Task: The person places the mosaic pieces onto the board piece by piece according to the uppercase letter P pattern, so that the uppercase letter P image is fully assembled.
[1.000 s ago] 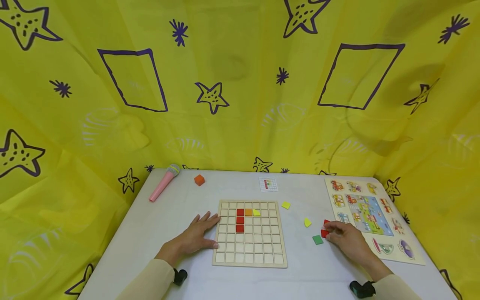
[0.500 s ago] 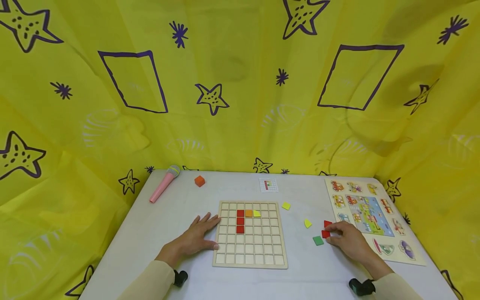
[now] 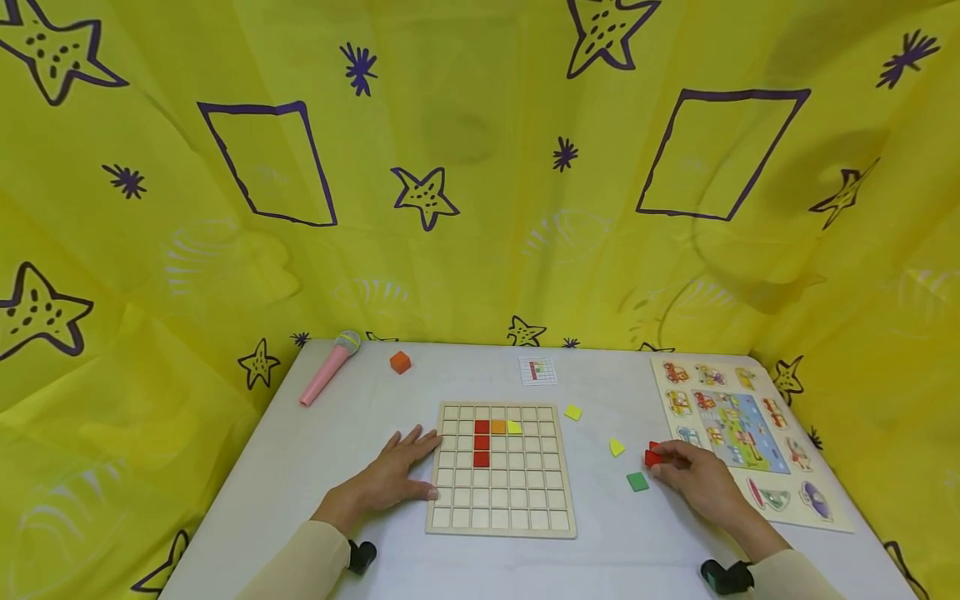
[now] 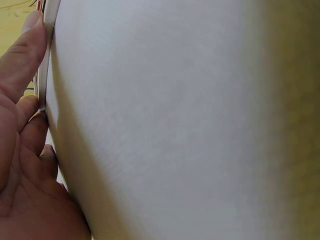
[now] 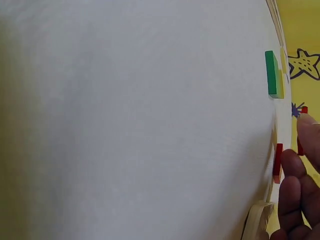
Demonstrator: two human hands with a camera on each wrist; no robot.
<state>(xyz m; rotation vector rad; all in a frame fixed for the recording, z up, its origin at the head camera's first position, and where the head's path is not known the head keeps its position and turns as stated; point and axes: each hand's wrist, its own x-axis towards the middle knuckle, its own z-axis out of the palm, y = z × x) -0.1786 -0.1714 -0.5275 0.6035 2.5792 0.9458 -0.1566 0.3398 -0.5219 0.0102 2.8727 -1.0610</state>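
Note:
My left hand (image 3: 390, 475) lies with fingers spread on the table, touching the left edge of a wooden grid board (image 3: 501, 522). On the board, red square tiles (image 3: 482, 442) form a short column, with an orange tile (image 3: 498, 427) and a yellow piece (image 3: 513, 427) beside the top one. Between thumb and fingertips my right hand (image 3: 697, 479) pinches a red tile (image 3: 651, 459), just above the table. Another red tile (image 5: 278, 161) lies under those fingers in the right wrist view. Near them are a green tile (image 3: 637, 482) and a rounded yellow piece (image 3: 617, 447).
A small pattern card (image 3: 537, 371) lies behind the board, and another yellow piece (image 3: 573, 412) to the board's right. A picture puzzle board (image 3: 813, 517) occupies the right side. Back left are a pink microphone (image 3: 327, 375) and an orange cube (image 3: 401, 362).
My right hand has taken the nearer red tile between thumb and fingers and raised it slightly, so it now partly covers the other red tile. The left hand has stayed still.

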